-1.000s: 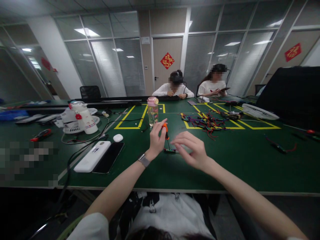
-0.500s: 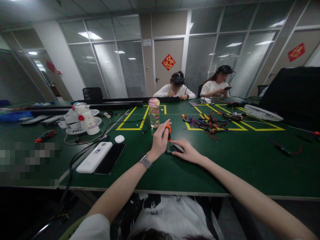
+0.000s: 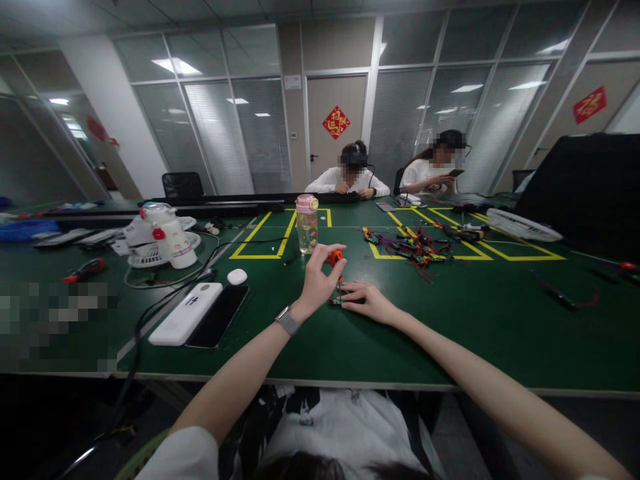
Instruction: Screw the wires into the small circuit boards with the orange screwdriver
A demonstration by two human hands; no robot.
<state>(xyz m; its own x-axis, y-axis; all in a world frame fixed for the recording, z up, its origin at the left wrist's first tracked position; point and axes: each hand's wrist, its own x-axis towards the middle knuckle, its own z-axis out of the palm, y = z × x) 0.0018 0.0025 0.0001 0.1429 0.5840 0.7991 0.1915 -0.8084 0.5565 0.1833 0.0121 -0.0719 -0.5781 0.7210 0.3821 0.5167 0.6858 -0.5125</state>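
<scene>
My left hand (image 3: 320,277) is closed around the orange-and-black handle of a screwdriver (image 3: 337,256), thumb and forefinger near its top. The screwdriver stands nearly upright, its shaft pointing down at a small green circuit board (image 3: 336,302) on the table. My right hand (image 3: 373,303) rests on the table just right of the shaft. Its thumb and fingertips grip the right end of the board; that end is partly hidden under them. A pink-lidded water bottle (image 3: 307,227) stands just beyond my left hand.
On the green table (image 3: 400,360), wired circuit boards (image 3: 407,245) lie heaped beyond my right hand. A white power bank (image 3: 186,315), a black phone (image 3: 219,317) and a white case (image 3: 237,277) lie left. Further left stands a white jug (image 3: 173,239). Two people (image 3: 349,175) sit opposite.
My left hand's fingers have curled over the top of the screwdriver from a straighter pose. The fingers of my right hand have shifted slightly at the board, which stays in about the same place.
</scene>
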